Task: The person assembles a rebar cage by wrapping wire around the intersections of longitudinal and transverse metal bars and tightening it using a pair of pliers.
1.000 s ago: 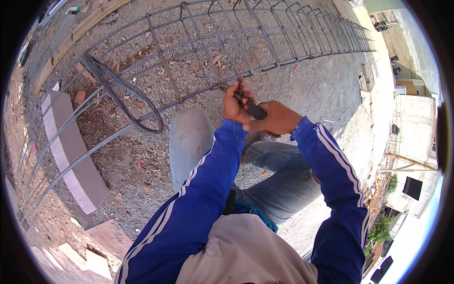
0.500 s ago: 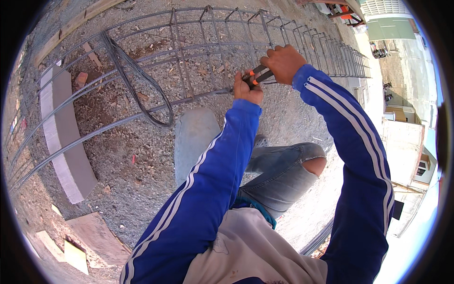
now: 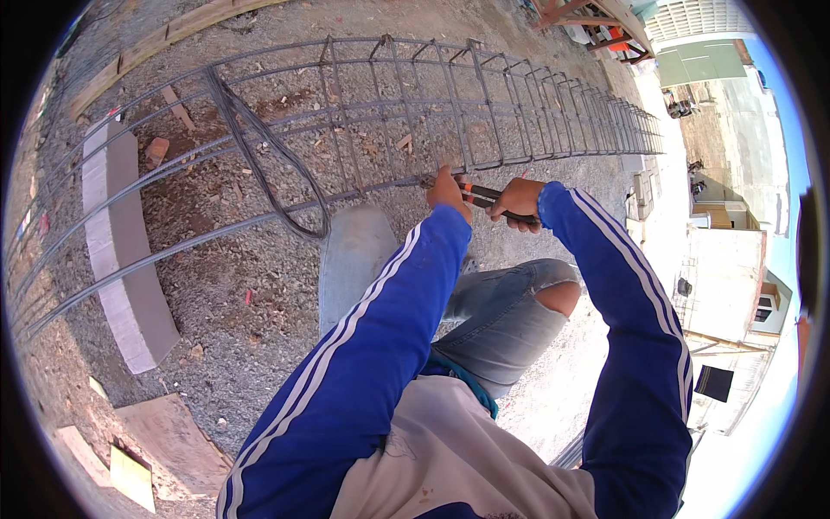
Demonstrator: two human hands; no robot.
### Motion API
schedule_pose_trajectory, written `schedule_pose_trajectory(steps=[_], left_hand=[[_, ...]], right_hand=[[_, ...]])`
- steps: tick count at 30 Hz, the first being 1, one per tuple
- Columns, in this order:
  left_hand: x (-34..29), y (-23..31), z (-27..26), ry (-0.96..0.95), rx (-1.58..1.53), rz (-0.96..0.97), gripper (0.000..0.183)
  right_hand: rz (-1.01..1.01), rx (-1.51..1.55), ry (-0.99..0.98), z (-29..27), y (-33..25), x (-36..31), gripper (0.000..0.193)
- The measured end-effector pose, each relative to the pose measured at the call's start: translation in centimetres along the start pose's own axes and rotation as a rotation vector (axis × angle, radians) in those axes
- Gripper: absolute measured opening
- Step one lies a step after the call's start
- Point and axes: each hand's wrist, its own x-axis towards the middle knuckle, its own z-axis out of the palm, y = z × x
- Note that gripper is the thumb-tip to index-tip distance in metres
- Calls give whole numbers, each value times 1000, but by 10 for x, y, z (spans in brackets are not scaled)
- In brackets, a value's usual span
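Note:
My right hand (image 3: 519,206) is closed round the long black-and-orange handles of a pair of pincers (image 3: 481,192). My left hand (image 3: 448,190) is closed at the other end of this tool, covering part of it. The jaws lie against the near lower bar of a long rebar cage (image 3: 389,182), where the fingers hide the exact contact. Left of my hands, a looped bundle of dark tie wire (image 3: 259,160) hangs over the cage's bars. The cage has rectangular stirrups and runs off to the far right.
A pale concrete block (image 3: 130,259) props the bars at the left. My bent knee (image 3: 359,251) is close under the near bar. A timber length (image 3: 164,48) lies beyond the cage, and boards (image 3: 177,441) lie lower left on gravel. Sheds stand at the right.
My right hand has swung down toward me, turning the pincers' handles from pointing up-right to pointing down-right. My left hand has stayed by the near bar. The view has shifted slightly.

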Motion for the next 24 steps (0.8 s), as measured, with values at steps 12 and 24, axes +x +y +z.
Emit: schedule_pose_trajectory(steps=[12, 24], left_hand=[[-17, -17, -16, -438, -243, 15, 42], [-18, 12, 15, -266, -529, -63, 35]], right_hand=[[-52, -86, -36, -8, -16, -1, 34], [-748, -1397, 931, -9, -46, -15, 37]])
